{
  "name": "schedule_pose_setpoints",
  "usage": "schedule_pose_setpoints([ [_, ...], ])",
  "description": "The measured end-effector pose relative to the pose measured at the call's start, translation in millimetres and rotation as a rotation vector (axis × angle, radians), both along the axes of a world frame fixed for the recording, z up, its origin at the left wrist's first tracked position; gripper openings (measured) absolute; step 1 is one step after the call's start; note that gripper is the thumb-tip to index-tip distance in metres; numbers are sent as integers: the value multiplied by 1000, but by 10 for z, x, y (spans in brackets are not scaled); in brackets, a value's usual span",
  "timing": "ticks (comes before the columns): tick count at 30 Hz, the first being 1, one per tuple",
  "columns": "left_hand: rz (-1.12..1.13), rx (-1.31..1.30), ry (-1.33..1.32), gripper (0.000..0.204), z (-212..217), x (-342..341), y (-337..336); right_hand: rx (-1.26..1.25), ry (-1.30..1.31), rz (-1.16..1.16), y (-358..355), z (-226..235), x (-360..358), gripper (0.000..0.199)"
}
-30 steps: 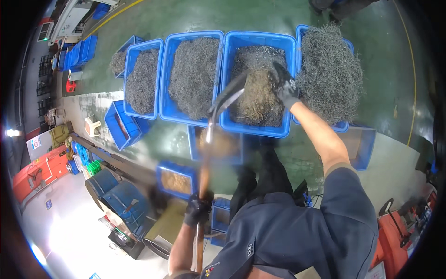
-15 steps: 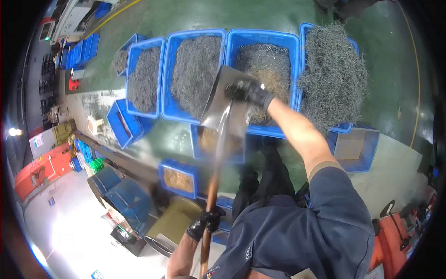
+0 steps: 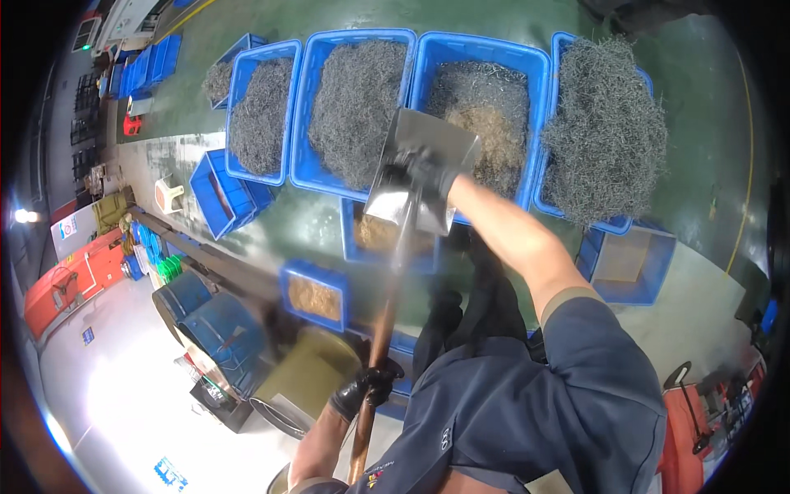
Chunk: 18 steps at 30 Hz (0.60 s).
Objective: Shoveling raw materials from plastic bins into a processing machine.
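Note:
A shovel with a shiny metal blade (image 3: 448, 148) and a long brown wooden shaft (image 3: 382, 329) slants up in front of me. My left hand (image 3: 368, 390), in a black glove, is closed round the lower shaft. On the blade, just above where the shaft joins it, lies my right hand (image 3: 422, 174), also black-gloved; motion smears its fingers. Behind the blade stands a blue bin (image 3: 539, 107) partly filled with grey metal shavings and a tan patch. Another blue bin (image 3: 300, 169), heaped with grey shavings (image 3: 358, 107), adjoins it on the left.
A blue bin at right overflows with tangled shavings (image 3: 605, 132); a smaller filled bin (image 3: 263, 119) stands far left. Near my legs are blue crates (image 3: 344, 288) with tan material. An olive drum (image 3: 309, 375) and blue drums (image 3: 222, 333) stand lower left, a white stool (image 3: 169, 195) beyond.
The blade has turned so more of its face shows, and my right hand has shifted slightly down over it. My left hand keeps its grip. The bins sit a little higher in view.

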<state>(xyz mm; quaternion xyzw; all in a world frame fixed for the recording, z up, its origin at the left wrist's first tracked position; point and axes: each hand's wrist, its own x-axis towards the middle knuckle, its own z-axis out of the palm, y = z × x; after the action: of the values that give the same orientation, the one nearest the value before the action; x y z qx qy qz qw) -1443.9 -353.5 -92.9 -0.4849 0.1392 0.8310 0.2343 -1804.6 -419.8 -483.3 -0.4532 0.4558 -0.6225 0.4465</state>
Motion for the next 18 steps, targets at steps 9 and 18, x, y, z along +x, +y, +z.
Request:
schedule_pose_setpoints([
  [9,288,49,-125,29,-84,596,150,532,-261,236,464,1524,219,36],
  [18,68,-28,-118,28,-125,302,-132,256,-65,5,767,-120,-507,31],
])
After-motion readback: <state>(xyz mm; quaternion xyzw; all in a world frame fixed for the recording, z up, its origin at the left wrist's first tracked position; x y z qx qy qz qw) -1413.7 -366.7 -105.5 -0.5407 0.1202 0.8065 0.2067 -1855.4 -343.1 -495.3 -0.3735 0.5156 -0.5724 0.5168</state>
